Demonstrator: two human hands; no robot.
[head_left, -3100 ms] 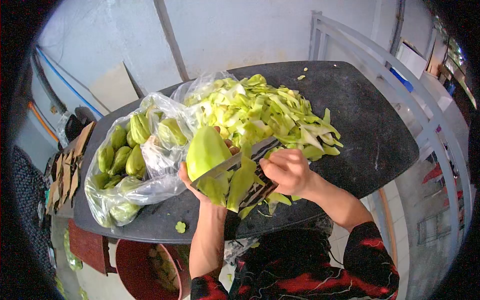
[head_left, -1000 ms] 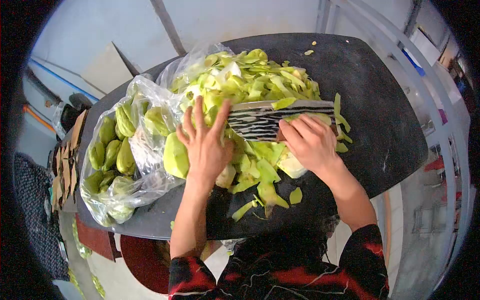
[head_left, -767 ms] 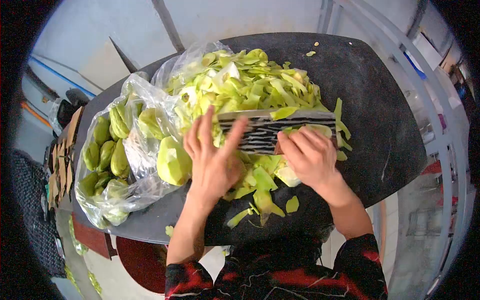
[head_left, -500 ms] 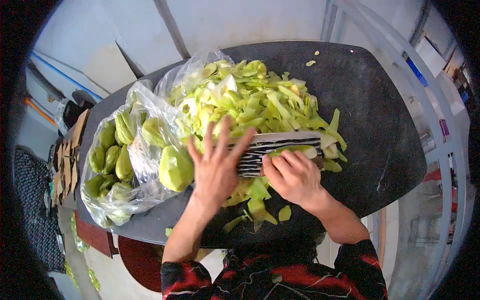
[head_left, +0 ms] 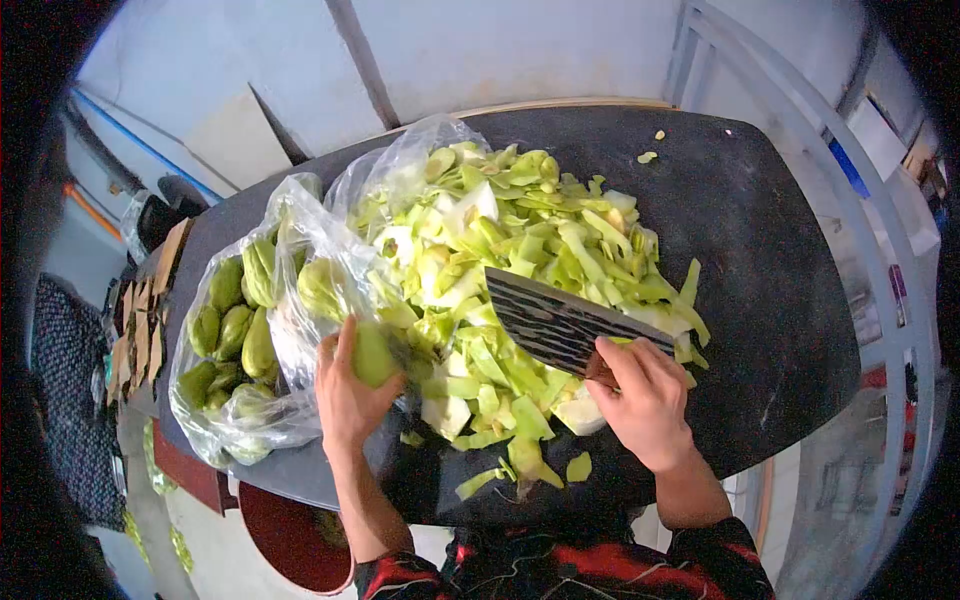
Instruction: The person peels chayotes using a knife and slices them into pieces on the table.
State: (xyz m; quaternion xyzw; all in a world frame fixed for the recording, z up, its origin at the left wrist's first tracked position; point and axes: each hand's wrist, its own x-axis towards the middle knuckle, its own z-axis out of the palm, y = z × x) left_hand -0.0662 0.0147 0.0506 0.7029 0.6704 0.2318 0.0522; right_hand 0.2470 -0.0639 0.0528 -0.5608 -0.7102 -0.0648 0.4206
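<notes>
My left hand [head_left: 350,395] is closed round a pale green chayote [head_left: 373,356] with its skin cut away, beside the plastic bag. In my right hand [head_left: 645,400] is a cleaver [head_left: 560,322] by its brown handle; the broad blade has a dark striped pattern and points up and left. Beneath the blade lies a large heap of green peelings [head_left: 490,235], with some paler pieces among them. Left of my left hand, a clear plastic bag [head_left: 285,205] holds several unpeeled chayotes [head_left: 258,345].
The black tabletop [head_left: 770,270] has small scraps [head_left: 647,157] near its back edge. A reddish-brown bin [head_left: 290,540] stands below the front edge. Pale metal railing [head_left: 850,215] runs along the right, and a wall [head_left: 520,50] rises behind the table.
My left hand has moved left and down and taken hold of the peeled chayote. The cleaver has tilted and moved right with my right hand, showing more peelings below. The view has shifted slightly.
</notes>
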